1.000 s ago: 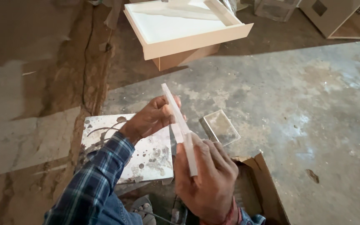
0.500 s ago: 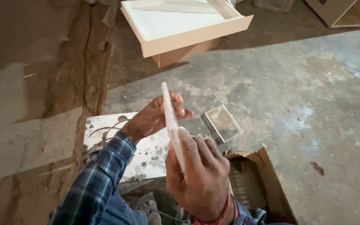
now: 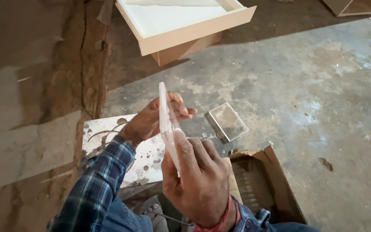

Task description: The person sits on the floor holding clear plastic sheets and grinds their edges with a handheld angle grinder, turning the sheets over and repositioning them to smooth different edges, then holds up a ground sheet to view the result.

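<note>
Both hands hold a thin clear sheet [image 3: 167,122] edge-on to the camera, raised above the floor in the middle of the view. The left hand [image 3: 157,117] is closed on the sheet's far part, fingers curled round its right face, the wrist in a blue plaid sleeve [image 3: 97,184]. The right hand [image 3: 198,176] grips the near end, thumb pressed along the edge — a red thread shows at that wrist. Below the hands, on the concrete floor [image 3: 314,99], lies a white stained slab [image 3: 121,150] spattered with dark spots. Just right of the sheet sits a small square glass piece [image 3: 227,122], flat on the floor. Near and to the right stands an open cardboard box [image 3: 265,180], its flaps spread. Far off, at the top, a shallow wooden drawer with a white bottom [image 3: 181,21] rests on a block.
</note>
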Tool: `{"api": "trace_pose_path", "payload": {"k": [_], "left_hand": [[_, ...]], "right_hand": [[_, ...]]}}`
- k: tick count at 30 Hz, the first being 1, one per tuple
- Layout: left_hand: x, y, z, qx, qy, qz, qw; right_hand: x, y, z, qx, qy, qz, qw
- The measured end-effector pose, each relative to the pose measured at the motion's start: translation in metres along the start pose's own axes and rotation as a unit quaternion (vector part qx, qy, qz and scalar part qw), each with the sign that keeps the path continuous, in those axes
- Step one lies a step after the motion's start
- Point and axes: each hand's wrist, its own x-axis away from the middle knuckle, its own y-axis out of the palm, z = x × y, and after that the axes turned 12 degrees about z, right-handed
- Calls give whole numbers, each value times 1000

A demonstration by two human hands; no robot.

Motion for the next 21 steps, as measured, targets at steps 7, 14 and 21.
{"api": "trace_pose_path", "payload": {"k": [7,14,21], "left_hand": [[1,-26,-3,-264,-8,182,947],[-10,0,-21,-419,-60,312,851],[1,20,-6,-568,-65,321,755]], "right_hand": [[18,0,54,-48,204,15,978],[72,13,149,-292,518,81,800],[132,33,300,-280,592,142,742]]}}
